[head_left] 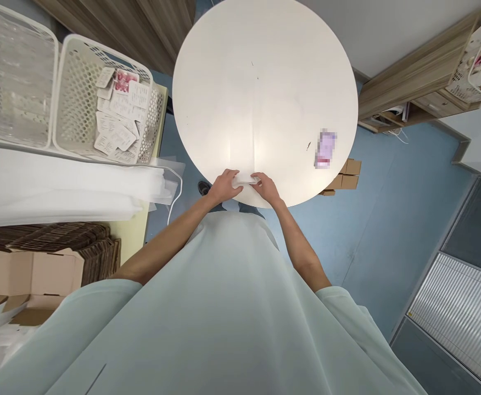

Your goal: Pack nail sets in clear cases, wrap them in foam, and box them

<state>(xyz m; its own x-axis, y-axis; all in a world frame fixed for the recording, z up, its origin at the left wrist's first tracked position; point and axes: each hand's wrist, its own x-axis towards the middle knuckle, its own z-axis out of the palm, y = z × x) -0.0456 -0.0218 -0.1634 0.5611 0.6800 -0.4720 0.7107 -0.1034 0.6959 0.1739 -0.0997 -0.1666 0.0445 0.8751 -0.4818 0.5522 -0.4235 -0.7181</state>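
Note:
At the near edge of the round white table (265, 66), a small white rolled or folded piece of thin sheet (245, 179) lies between my hands. My left hand (225, 186) grips its left end, thumb and fingers bent around it. On the right end, the fingers and thumb of my right hand (266, 187) pinch it. A pale strip, seemingly of the same sheet, runs from the piece away across the tabletop; its outline is faint against the white. The exact kind of sheet cannot be made out.
A blurred purple item (325, 148) lies on the table's right side. To the left are a white basket (70, 118) with printed cards (119, 112), white sheet rolls (59, 186) and flattened cardboard boxes (55, 274). Small brown boxes (350, 174) stand on the floor beyond the table.

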